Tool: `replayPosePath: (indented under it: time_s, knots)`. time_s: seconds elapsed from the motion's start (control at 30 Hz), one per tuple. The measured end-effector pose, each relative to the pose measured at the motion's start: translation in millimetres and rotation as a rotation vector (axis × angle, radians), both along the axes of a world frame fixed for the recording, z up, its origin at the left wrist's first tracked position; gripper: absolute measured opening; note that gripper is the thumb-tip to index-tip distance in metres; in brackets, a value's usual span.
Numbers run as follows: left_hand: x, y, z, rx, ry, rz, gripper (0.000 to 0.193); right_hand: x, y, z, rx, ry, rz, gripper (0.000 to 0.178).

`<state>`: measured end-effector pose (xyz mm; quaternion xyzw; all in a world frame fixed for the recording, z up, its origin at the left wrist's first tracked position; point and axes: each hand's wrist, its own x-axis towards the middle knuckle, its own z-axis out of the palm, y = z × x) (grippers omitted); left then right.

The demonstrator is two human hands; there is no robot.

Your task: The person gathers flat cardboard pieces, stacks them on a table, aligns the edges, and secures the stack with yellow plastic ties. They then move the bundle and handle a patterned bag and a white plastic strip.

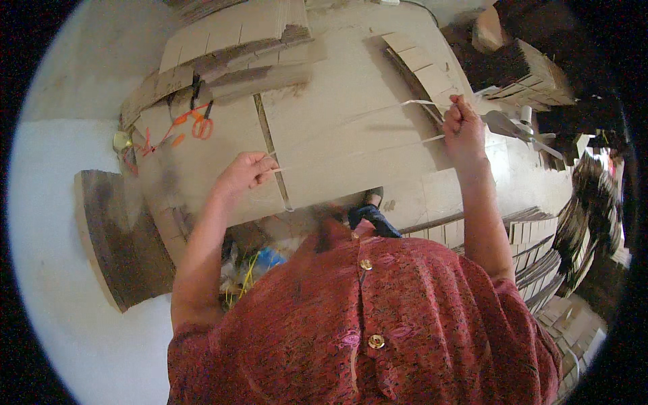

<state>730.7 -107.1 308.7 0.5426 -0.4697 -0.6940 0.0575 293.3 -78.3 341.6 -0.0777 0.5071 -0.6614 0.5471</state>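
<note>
A thin pale string [432, 139] runs in two strands across the work surface between my hands, looking like a loop. My left hand [247, 173] pinches its left end with closed fingers, over a dark gap in the surface. At the right, my right hand [464, 129] is raised in a closed grip on the other end. The strands are blurred in the middle. Just beyond my right hand lies a narrow slotted cardboard strip [422, 67]. Orange-handled scissors [202, 126] lie beyond my left hand.
Slotted cardboard pieces are stacked at the far left [233, 37]. More cardboard stacks stand at the far right [530, 74] and near right [533, 233]. A curved cardboard stack [121, 236] is on the left. The tan work surface [344, 74] spreads ahead.
</note>
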Motion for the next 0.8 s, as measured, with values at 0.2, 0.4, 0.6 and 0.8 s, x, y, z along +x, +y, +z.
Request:
replayPosePath:
  time_s: [0.2,0.4,0.6,0.8]
  knots:
    - [15.1,-16.1,0.9,-0.007,-0.109,-0.056,0.024,-70.1,3.1,-34.6,0.055,0.039,-0.032,0.019]
    - [55.9,-25.9,-11.8,0.071,-0.218,-0.085,0.022,-110.2,-1.9,-64.9,0.109,0.050,-0.032,0.018]
    - [85.3,-29.0,-11.5,0.037,-0.470,-0.158,0.024,-155.6,-8.0,-119.7,0.181,0.172,0.058,0.017]
    - [122.4,-36.8,-46.4,-0.019,-0.599,-0.135,0.020,-164.9,-27.0,-183.8,0.366,0.985,0.302,0.018]
